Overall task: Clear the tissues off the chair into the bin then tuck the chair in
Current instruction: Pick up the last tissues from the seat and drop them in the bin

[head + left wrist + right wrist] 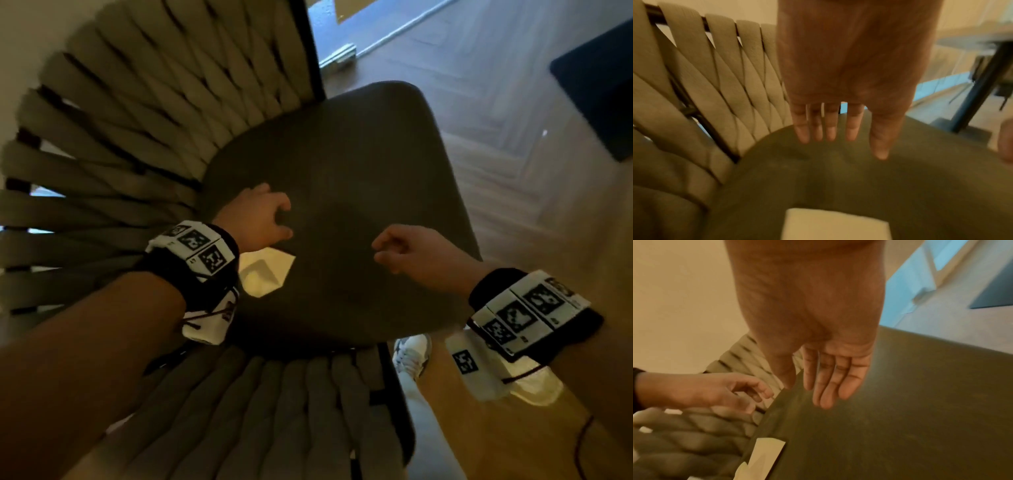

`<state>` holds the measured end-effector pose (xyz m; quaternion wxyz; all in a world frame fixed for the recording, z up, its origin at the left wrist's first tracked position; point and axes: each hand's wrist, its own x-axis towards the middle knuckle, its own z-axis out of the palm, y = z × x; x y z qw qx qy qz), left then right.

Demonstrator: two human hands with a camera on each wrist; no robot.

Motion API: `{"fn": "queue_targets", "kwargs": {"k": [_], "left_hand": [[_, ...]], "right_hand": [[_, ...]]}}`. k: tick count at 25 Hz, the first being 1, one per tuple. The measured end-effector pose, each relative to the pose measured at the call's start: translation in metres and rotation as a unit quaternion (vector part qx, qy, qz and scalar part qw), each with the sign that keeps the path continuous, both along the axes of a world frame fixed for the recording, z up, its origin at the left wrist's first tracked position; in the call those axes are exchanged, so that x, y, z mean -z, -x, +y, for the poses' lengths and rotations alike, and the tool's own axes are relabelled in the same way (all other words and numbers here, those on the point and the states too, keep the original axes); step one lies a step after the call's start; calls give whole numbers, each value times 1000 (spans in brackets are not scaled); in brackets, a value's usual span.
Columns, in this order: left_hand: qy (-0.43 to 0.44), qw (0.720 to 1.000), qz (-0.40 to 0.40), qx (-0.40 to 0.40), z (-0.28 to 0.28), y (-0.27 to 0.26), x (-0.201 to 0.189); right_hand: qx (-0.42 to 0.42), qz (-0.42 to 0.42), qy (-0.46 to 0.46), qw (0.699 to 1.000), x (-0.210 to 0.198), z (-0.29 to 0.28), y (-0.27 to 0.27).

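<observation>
We hold both hands over the seat, empty, fingers loose. The tissue lies flat on the seat just below our left hand, untouched; our right hand hovers well to its right.

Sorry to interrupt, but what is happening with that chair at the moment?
A person is reaching both hands over the chair's dark seat. A white tissue lies flat on the seat, just below the left hand. The right hand hovers nearby. Neither hand holds anything, so the tissue is not yet picked up.
</observation>
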<state>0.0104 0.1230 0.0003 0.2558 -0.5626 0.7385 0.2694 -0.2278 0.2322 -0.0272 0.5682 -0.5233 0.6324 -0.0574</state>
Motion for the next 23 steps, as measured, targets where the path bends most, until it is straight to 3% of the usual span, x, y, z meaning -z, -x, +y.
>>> {"fn": "queue_targets", "kwargs": {"k": [3,7,11,14,16,18,20,23], "left_hand": [[-42,989,-101,95,0,-51,28],[-101,980,-103,137,24,-63,68],[-230,969,40,77,15,-70,63],[-205,962,181,-6,-5,-80,34],[-153,966,208,-29,-16,-94,17],[-120,982,143,-25,-23,-111,12],[-162,986,15,24,-21,-124,14],[-277,946,-126,115,9,-132,29]], "right_hand": [[-76,25,-8,997,-2,-29,-41],[-91,36,-15,995,5,-51,-80],[-73,-9,-68,995,20,-57,-120],[-17,-85,-90,992,26,-57,-141],[29,-115,-75,990,25,-59,-152],[56,-106,-46,992,24,-61,-156],[84,-84,-32,992,24,-62,-154],[114,-62,-44,990,27,-56,-142]]}}
